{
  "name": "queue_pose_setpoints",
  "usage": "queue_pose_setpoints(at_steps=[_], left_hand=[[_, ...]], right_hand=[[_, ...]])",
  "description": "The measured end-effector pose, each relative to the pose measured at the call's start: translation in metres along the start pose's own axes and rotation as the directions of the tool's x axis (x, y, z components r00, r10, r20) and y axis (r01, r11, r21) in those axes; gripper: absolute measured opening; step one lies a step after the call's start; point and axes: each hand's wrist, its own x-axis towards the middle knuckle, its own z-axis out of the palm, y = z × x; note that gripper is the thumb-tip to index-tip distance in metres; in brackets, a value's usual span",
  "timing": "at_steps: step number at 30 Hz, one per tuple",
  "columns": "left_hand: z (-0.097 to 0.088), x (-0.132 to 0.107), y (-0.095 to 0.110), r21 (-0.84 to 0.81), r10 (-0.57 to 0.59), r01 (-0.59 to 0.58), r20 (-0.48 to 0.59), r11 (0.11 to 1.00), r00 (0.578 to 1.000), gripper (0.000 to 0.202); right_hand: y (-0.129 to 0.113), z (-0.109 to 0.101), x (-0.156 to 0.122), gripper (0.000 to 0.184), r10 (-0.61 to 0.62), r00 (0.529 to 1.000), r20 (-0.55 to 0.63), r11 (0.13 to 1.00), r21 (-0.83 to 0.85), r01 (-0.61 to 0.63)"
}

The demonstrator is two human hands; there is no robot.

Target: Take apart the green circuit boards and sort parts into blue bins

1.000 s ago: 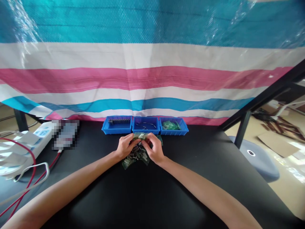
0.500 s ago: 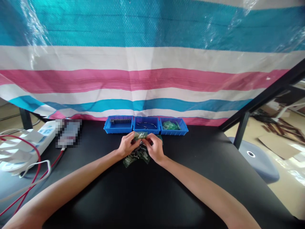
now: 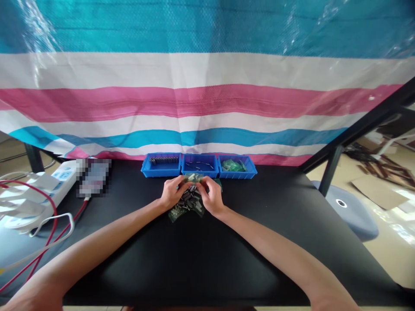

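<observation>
Between my two hands is a small clear greenish plastic bag (image 3: 193,177) with pale small parts inside. My left hand (image 3: 173,192) pinches its left side, and my right hand (image 3: 211,196) pinches its right side. Right below lies a pile of small metal parts (image 3: 190,199), mixed with more little greenish bags (image 3: 177,212). The fingers cover part of the pile. Just behind stand three blue bins in a row: the left bin (image 3: 161,173) has a line of small dark metal cylinders, the middle bin (image 3: 200,172) thin metal rods, the right bin (image 3: 238,175) greenish bags.
A white power strip (image 3: 61,183) with plugs, red and white cables (image 3: 53,224) and a blurred-out device (image 3: 94,177) occupy the left of the black table (image 3: 181,263). A striped sheet (image 3: 194,101) hangs behind. A grey stool (image 3: 350,211) stands beyond the right edge.
The camera view has shifted slightly. Both hands keep hold of the bag, now spread a little flatter between them, and more of the metal pile shows below.
</observation>
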Motion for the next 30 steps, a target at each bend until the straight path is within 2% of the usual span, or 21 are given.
queue_pose_setpoints(at_steps=[4, 9, 18, 22, 25, 30], left_hand=[[0.0008, 0.0, -0.0002, 0.033, 0.061, -0.06, -0.026, 0.998, 0.998, 0.018], [0.0023, -0.0002, -0.0019, 0.021, 0.065, -0.064, -0.051, 0.998, 0.997, 0.018], [-0.0004, 0.0008, 0.0016, -0.004, -0.03, 0.03, -0.009, 1.0, 1.0, 0.027], [-0.0008, 0.0026, 0.003, -0.001, -0.071, 0.071, -0.002, 0.997, 0.997, 0.036], [-0.0006, 0.0038, 0.004, -0.01, -0.045, 0.046, 0.012, 0.999, 0.999, 0.037], [-0.0011, 0.0045, 0.0057, -0.028, 0.005, -0.004, 0.008, 1.0, 1.0, 0.028]], right_hand=[[0.0021, 0.0005, 0.001, 0.02, 0.066, 0.998, -0.009, 0.997, 0.03, -0.066], [0.0024, 0.0008, 0.0018, 0.018, 0.051, 0.999, 0.003, 0.998, 0.024, -0.051], [0.0051, 0.0021, 0.0034, 0.018, 0.039, 0.999, 0.034, 0.999, 0.017, -0.039], [0.0054, 0.0019, 0.0037, 0.018, 0.038, 0.999, 0.009, 0.999, -0.005, -0.038], [0.0054, 0.0017, 0.004, 0.018, 0.043, 0.999, -0.005, 0.999, -0.026, -0.043], [0.0072, 0.0021, 0.0042, 0.019, 0.047, 0.999, 0.002, 0.999, -0.01, -0.047]])
